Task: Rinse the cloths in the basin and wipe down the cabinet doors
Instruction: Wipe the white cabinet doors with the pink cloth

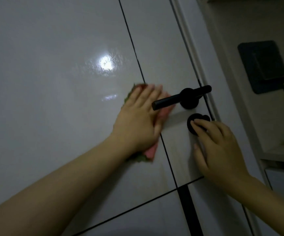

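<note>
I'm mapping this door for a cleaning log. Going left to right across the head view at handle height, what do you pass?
Light glare on the glossy door → left hand pressing the pink cloth → black lever handle → right hand touching the round lock knob → dark wall plate.
</note>
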`<control>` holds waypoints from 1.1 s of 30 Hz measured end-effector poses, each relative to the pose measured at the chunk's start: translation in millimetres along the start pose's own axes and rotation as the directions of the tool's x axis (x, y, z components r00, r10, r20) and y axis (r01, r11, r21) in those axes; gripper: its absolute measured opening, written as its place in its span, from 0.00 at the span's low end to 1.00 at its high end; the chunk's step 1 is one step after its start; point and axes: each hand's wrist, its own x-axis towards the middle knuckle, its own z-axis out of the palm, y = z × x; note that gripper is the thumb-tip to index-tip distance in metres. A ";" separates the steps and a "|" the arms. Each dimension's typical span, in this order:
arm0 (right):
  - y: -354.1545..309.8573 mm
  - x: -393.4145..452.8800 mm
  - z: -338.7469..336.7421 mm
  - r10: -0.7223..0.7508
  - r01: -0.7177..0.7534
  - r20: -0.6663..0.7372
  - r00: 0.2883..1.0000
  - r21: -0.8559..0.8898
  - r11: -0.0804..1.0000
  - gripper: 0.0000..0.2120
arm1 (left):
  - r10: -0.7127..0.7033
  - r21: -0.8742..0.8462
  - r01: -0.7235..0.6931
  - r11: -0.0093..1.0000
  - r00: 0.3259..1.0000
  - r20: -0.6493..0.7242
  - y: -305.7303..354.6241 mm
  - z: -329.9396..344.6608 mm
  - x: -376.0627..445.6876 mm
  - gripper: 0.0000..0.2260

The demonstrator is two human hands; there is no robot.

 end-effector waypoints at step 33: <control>79.0 -70.9 -26.7 -0.046 -0.002 0.246 0.968 0.190 0.982 0.28 | 0.190 0.009 -0.192 0.981 0.974 0.127 135.2 47.3 -42.2 0.28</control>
